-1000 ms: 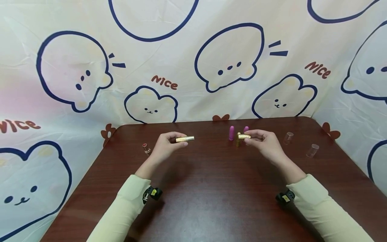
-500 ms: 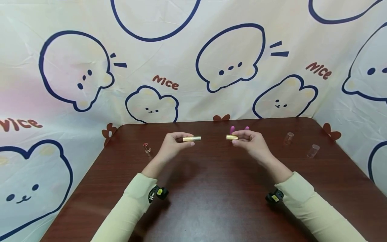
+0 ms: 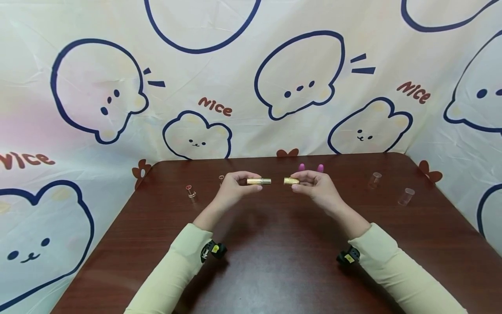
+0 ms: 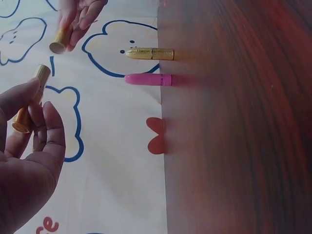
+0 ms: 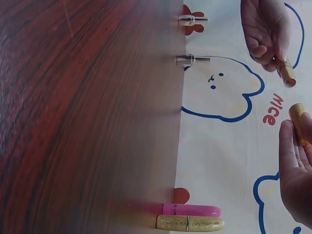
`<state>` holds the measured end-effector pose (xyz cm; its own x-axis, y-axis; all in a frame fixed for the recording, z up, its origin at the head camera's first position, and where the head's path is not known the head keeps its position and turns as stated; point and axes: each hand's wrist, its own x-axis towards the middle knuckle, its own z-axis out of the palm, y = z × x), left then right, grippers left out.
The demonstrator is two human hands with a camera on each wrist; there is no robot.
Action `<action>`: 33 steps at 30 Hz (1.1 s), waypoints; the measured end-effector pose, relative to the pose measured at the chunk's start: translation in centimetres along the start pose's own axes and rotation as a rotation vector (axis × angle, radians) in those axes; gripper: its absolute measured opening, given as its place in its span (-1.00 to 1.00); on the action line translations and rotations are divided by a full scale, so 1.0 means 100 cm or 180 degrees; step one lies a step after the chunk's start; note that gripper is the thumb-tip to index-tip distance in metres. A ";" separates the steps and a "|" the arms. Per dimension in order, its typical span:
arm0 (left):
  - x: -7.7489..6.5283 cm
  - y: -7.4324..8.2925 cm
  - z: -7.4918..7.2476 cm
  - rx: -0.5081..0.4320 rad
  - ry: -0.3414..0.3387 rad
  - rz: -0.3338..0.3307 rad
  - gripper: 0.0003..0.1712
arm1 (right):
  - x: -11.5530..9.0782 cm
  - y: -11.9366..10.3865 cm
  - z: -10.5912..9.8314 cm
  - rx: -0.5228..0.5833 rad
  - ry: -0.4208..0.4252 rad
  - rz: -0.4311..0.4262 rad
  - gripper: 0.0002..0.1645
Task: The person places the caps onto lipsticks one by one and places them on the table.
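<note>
My left hand point(image 3: 231, 189) pinches a gold lipstick tube point(image 3: 263, 181) held sideways, its narrower end toward the right. Facing it, my right hand point(image 3: 319, 186) holds a short gold lipstick cap point(image 3: 289, 180) between thumb and fingers. A small gap separates tube and cap, both raised above the table. In the left wrist view, the open rim of the cap point(image 4: 57, 47) points at the end of the tube point(image 4: 43, 73). Behind my right hand, pink lipsticks point(image 3: 301, 167) show only their tips. A gold lipstick point(image 4: 151, 53) stands beside a pink one point(image 4: 148, 79), hidden in the head view.
Two uncapped lipsticks stand to the left, one red-tipped lipstick point(image 3: 191, 192) in front and another lipstick point(image 3: 221, 178) partly behind my left hand. Two clear caps point(image 3: 374, 180) stand on the right of the brown table point(image 3: 274, 270). A printed cloth point(image 3: 243, 78) hangs behind.
Both hands have moved toward each other, bringing the tube and the cap much closer together. A second lipstick on the left has come into view behind my left hand.
</note>
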<state>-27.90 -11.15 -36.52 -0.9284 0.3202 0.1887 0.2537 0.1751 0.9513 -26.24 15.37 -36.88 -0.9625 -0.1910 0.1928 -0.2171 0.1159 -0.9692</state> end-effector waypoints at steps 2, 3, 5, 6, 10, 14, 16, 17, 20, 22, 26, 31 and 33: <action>0.000 -0.001 0.002 -0.0014 -0.0009 0.0020 -0.71 | 0.000 -0.001 0.003 -0.0009 -0.0002 0.0016 -0.63; 0.000 -0.001 0.003 -0.0033 -0.0012 0.0026 -0.71 | 0.000 -0.001 0.004 -0.0015 -0.0015 0.0012 -0.63; 0.001 -0.002 0.006 -0.0067 -0.0021 0.0038 -0.71 | 0.000 -0.001 0.006 -0.0010 -0.0032 0.0014 -0.63; 0.001 -0.002 0.007 -0.0070 -0.0024 0.0045 -0.71 | 0.000 -0.001 0.008 0.0001 -0.0043 0.0006 -0.64; 0.001 -0.002 0.011 -0.0101 -0.0039 0.0058 -0.71 | 0.001 -0.001 0.012 -0.0025 -0.0077 -0.0025 -0.65; 0.002 -0.002 0.014 -0.0111 -0.0039 0.0068 -0.72 | 0.001 -0.003 0.014 -0.0025 -0.0083 -0.0011 -0.66; 0.002 -0.003 0.015 -0.0098 -0.0037 0.0084 -0.73 | 0.001 -0.003 0.015 -0.0015 -0.0096 0.0003 -0.66; 0.002 -0.003 0.016 -0.0077 -0.0034 0.0092 -0.74 | 0.001 -0.003 0.016 -0.0022 -0.0105 0.0011 -0.65; 0.001 -0.002 0.018 -0.0050 -0.0035 0.0112 -0.75 | 0.001 -0.003 0.016 -0.0062 -0.0137 0.0032 -0.63; 0.001 -0.002 0.019 -0.0054 -0.0045 0.0115 -0.75 | 0.001 -0.003 0.017 -0.0079 -0.0162 0.0047 -0.63; 0.002 -0.003 0.022 -0.0066 -0.0080 0.0101 -0.75 | 0.002 -0.002 0.020 -0.0090 -0.0222 0.0065 -0.61; 0.003 -0.002 0.024 0.0006 -0.0100 0.0089 -0.71 | 0.002 -0.004 0.022 -0.0080 -0.0278 0.0061 -0.62; 0.003 -0.002 0.024 0.0012 -0.0097 0.0064 -0.69 | 0.001 -0.005 0.023 -0.0087 -0.0281 0.0051 -0.62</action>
<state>-27.55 -8.88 -37.29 -0.9145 0.3517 0.2001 0.2732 0.1720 0.9465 -25.86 13.06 -36.72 -0.9480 -0.2739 0.1619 -0.2073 0.1460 -0.9673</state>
